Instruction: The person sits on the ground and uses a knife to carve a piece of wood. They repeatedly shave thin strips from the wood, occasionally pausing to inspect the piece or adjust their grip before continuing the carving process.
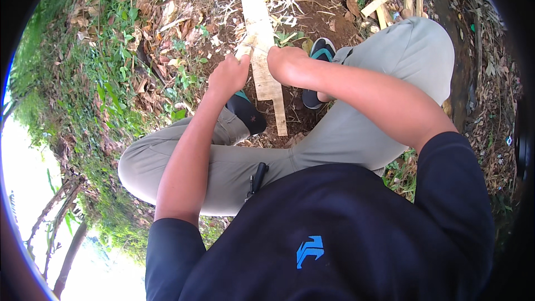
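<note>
A long pale wooden slat [261,28] runs from the top of the view down between my knees, its lower end [280,122] near my feet. My left hand [228,75] is closed on the slat's left edge, where a thin splinter [245,47] lifts off. My right hand [284,61] is closed over the slat from the right, level with the left hand. Whether the right hand also holds a tool is hidden. I sit low with both knees bent, in grey trousers [390,72] and a dark shirt [334,228].
Dark sandals [321,50] [248,114] rest on bare brown earth. Several cut wood pieces [379,3] lie at the top right. Dry leaves and green weeds [111,78] cover the slope to the left. A small black object [257,177] is clipped at my waist.
</note>
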A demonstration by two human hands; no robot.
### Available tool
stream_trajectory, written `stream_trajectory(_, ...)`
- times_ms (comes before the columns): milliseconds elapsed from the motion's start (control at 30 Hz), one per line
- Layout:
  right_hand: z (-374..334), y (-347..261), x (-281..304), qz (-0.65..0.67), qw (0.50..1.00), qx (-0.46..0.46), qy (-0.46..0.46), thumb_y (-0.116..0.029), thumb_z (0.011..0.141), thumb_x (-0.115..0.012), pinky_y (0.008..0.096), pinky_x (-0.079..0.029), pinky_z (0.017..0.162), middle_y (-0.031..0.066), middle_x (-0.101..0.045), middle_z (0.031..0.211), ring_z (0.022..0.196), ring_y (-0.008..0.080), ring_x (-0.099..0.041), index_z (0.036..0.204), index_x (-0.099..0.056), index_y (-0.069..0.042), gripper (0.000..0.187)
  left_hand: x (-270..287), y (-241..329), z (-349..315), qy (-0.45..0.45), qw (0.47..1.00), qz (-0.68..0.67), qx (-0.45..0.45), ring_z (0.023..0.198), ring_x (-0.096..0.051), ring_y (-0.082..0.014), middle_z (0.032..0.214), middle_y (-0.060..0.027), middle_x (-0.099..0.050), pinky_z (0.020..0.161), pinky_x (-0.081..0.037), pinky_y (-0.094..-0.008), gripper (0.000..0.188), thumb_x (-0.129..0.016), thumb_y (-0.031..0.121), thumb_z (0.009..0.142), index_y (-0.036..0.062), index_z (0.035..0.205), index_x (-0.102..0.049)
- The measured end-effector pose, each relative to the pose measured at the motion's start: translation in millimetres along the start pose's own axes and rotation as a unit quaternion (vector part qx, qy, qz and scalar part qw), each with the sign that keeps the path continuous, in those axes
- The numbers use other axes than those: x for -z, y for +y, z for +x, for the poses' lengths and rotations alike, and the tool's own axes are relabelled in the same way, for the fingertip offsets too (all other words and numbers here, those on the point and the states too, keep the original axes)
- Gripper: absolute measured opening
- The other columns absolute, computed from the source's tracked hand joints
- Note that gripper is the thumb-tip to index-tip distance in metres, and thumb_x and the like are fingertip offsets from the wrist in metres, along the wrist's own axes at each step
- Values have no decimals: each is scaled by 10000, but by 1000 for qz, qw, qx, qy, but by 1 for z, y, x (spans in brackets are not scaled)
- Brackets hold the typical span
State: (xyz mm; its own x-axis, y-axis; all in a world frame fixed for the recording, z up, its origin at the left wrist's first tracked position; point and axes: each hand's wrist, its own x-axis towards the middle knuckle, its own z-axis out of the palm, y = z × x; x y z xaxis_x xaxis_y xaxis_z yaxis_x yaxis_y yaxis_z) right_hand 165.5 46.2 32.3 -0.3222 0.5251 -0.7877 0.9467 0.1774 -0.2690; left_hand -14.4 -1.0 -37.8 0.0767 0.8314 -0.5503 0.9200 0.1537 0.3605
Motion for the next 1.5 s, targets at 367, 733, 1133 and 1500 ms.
stream_trajectory(367,7,8,2,-36,999,22,30,-60,855,-584,410,-561,774,238,-702,1002,934,335,-705,1132,-596,66,305,32,28,-10,-28,983,-165,79,535,-637,-275,720,-162,-698,648,-520,-385,391,-431,298,920,-76,949,-543)
stream_trajectory(733,1,4,24,-30,999,26,22,-19,807,-572,437,-549,793,268,-684,992,952,370,-687,1038,-612,76,253,27,17,3,37,977,-175,112,992,-611,-510,1093,-375,-604,915,-469,-501,470,-447,318,915,-128,1031,-540)
stream_trajectory(1133,-36,-22,23,-2,999,44,-19,-51,796,-631,406,-552,814,229,-691,1046,983,339,-690,1148,-592,69,374,33,13,1,32,979,-195,58,931,-587,-474,939,-344,-585,913,-433,-488,446,-355,280,935,-114,891,-561)
stream_trajectory(1500,-24,-18,-15,109,986,78,94,-48,909,-423,459,-549,757,286,-671,933,882,393,-688,1040,-500,82,200,29,1,10,39,962,-246,112,670,-660,-350,975,-354,-590,673,-531,-420,478,-374,291,935,-163,1013,-504)
